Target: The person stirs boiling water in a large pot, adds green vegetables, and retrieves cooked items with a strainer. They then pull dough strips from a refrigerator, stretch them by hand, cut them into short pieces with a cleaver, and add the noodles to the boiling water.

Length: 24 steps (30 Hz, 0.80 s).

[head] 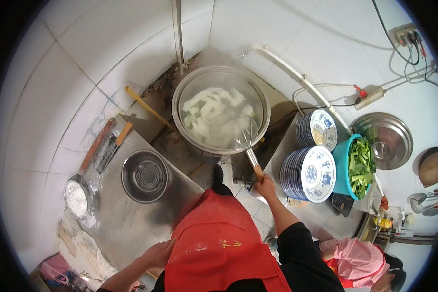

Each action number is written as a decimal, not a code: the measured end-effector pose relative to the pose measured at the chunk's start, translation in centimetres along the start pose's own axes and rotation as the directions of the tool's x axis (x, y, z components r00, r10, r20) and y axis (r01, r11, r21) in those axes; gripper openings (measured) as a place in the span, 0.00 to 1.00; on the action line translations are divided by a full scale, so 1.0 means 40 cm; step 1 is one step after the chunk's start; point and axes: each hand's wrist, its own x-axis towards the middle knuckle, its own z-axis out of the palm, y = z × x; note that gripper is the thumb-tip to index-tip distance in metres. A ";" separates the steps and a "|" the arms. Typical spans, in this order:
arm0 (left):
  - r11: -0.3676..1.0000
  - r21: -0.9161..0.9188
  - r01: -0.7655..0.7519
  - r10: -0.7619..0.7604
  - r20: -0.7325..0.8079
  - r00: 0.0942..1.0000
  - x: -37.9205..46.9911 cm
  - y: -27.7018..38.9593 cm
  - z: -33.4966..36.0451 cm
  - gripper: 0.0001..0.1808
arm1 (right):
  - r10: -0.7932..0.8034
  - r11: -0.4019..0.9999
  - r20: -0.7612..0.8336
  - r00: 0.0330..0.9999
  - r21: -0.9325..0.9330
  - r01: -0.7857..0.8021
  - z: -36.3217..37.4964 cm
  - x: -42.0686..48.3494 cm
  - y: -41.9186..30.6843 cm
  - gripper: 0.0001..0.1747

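My right hand [265, 187] grips the wooden handle of a wire whisk [253, 160]. The whisk's wire head dips over the near right side of a large round metal pot [176, 122], among wide pale noodle sheets [206, 106] in cloudy, steaming liquid. Some green bits show between the sheets. My left hand [161, 252] rests against the side of my red apron [215, 233], its fingertips partly hidden, and I see nothing held in it. Left of the apron, an empty metal basin [145, 176] stands on the steel worktop [131, 230].
Stacked patterned bowls [301, 175] and a teal tub [345, 168] of chopped greens [361, 168] stand at right. A cleaver [113, 149], a rolling pin [96, 146] and a bowl of white powder [75, 199] lie left. A co-worker in pink [361, 255] is at lower right.
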 end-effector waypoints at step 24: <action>0.988 0.133 -0.072 0.058 0.108 0.992 -0.030 0.045 0.032 0.40 | 0.090 0.996 0.126 0.988 -0.038 -0.086 -0.012 0.008 -0.032 0.32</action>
